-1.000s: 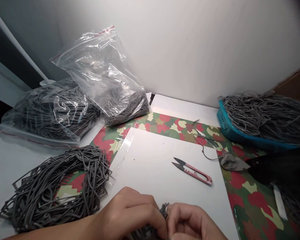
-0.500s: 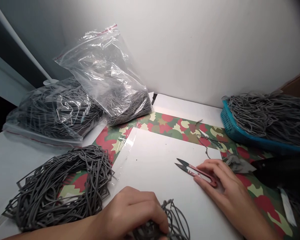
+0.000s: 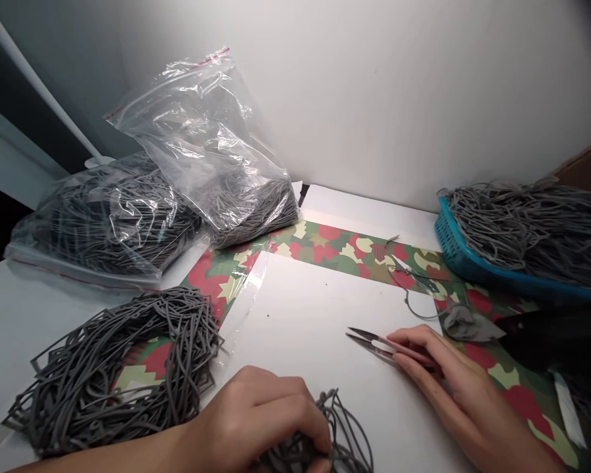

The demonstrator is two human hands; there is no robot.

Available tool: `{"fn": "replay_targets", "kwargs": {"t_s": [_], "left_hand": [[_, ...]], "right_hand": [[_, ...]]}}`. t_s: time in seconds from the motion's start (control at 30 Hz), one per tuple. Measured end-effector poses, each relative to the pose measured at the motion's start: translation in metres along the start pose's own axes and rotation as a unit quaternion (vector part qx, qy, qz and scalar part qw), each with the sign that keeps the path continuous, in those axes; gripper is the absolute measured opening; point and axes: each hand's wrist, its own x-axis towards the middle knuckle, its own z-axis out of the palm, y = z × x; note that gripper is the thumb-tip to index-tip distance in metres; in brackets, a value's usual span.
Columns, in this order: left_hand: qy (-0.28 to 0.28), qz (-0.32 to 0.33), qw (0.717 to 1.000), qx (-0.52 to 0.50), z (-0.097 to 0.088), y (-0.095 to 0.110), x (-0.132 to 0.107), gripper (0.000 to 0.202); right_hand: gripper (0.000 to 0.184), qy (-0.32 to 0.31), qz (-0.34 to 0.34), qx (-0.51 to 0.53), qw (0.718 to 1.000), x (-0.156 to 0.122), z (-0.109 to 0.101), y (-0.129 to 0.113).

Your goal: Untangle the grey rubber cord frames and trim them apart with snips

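Observation:
My left hand (image 3: 270, 414) is closed around a bunch of thin grey rubber rings (image 3: 347, 427) at the bottom middle; my fingers hide part of the bunch. A small pair of thread snips (image 3: 391, 349) with pink handles and dark blades is in my right hand (image 3: 443, 374), held between thumb and fingers over the white sheet. Its blades stand apart and point left. To the left of my left hand lies a big ring-shaped heap of grey rubber rings (image 3: 182, 341), with my forearm along its front edge.
Clear zip bags (image 3: 88, 217) with grey strands stand at the back left. A blue basket (image 3: 453, 253) heaped with grey rings is at the right. A white sheet (image 3: 295, 315) lies on a camouflage-patterned cover (image 3: 325, 240). A crumpled grey scrap (image 3: 465, 322) and a dark object (image 3: 551, 335) are at right.
My right hand has moved slightly down and turned the snips, tipping them more edge-on, with fingers drawn closer around the handles. My left hand and its bunch have barely moved.

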Motion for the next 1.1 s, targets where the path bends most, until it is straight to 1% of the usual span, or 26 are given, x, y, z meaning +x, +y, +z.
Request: {"fn": "replay_targets", "kwargs": {"t_s": [0.07, 0.17, 0.23, 0.27, 0.33, 0.4, 0.43, 0.5, 0.53, 0.57, 0.6, 0.67, 0.73, 0.8, 0.9, 0.97, 1.03, 1.1], "left_hand": [[0.001, 0.017, 1.0, -0.006, 0.001, -0.005, 0.002, 0.014], [0.009, 0.061, 0.998, -0.032, 0.004, -0.015, 0.001, 0.009], [0.014, 0.078, 0.996, -0.043, 0.005, -0.019, -0.001, 0.006], [0.015, 0.075, 0.996, -0.041, 0.006, -0.02, -0.001, 0.006], [0.016, 0.079, 0.996, -0.04, 0.005, -0.019, -0.001, 0.006], [0.008, 0.063, 0.998, -0.027, 0.003, -0.015, 0.001, 0.008], [0.003, 0.043, 0.999, -0.014, 0.002, -0.013, 0.002, 0.01], [-0.002, 0.018, 1.0, 0.005, -0.001, -0.009, 0.004, 0.011], [-0.001, 0.02, 1.0, 0.006, -0.001, -0.008, 0.004, 0.011], [0.001, 0.043, 0.999, -0.006, -0.002, -0.007, 0.005, 0.01], [0.003, 0.054, 0.998, -0.011, -0.002, -0.007, 0.005, 0.01], [-0.004, 0.031, 1.0, 0.003, -0.002, -0.006, 0.004, 0.01], [-0.006, -0.004, 1.0, 0.023, -0.002, -0.005, 0.003, 0.011], [0.001, -0.013, 1.0, 0.024, -0.001, -0.004, 0.002, 0.012], [0.006, -0.022, 1.0, 0.019, 0.0, -0.004, 0.002, 0.013], [0.006, -0.031, 0.999, 0.023, 0.001, -0.005, 0.003, 0.015], [0.007, -0.039, 0.999, 0.03, 0.002, -0.006, 0.003, 0.016], [0.006, -0.04, 0.999, 0.028, 0.004, -0.008, 0.003, 0.015]], "right_hand": [[0.027, 0.001, 0.05, 0.063, 0.997, 0.0, -0.002, -0.003], [0.038, -0.02, 0.129, 0.159, 0.979, 0.002, -0.002, -0.003], [0.039, -0.031, 0.149, 0.197, 0.969, 0.003, 0.0, -0.001], [0.038, -0.026, 0.148, 0.199, 0.968, 0.004, 0.001, 0.001], [0.036, -0.001, 0.125, 0.156, 0.98, 0.003, 0.003, 0.003], [0.033, 0.016, 0.074, 0.065, 0.995, 0.001, 0.005, 0.002], [0.03, 0.016, 0.041, 0.016, 0.999, 0.0, 0.006, 0.001], [0.022, -0.007, -0.021, -0.065, 0.998, -0.002, 0.007, -0.003], [0.017, -0.018, -0.049, -0.09, 0.995, -0.003, 0.008, -0.005], [0.012, -0.021, -0.071, -0.107, 0.991, -0.003, 0.008, -0.007], [0.009, -0.018, -0.087, -0.122, 0.989, -0.003, 0.009, -0.008], [0.014, 0.008, -0.095, -0.14, 0.986, -0.004, 0.01, -0.009], [0.022, 0.04, -0.082, -0.134, 0.987, -0.004, 0.012, -0.01], [0.027, 0.052, -0.057, -0.091, 0.993, -0.005, 0.013, -0.012], [0.035, 0.039, 0.002, 0.05, 0.998, -0.005, 0.014, -0.015], [0.038, 0.009, 0.046, 0.175, 0.983, -0.004, 0.014, -0.017], [0.037, -0.016, 0.088, 0.279, 0.956, -0.005, 0.014, -0.019], [0.04, -0.008, 0.139, 0.332, 0.933, -0.007, 0.014, -0.021]]}}
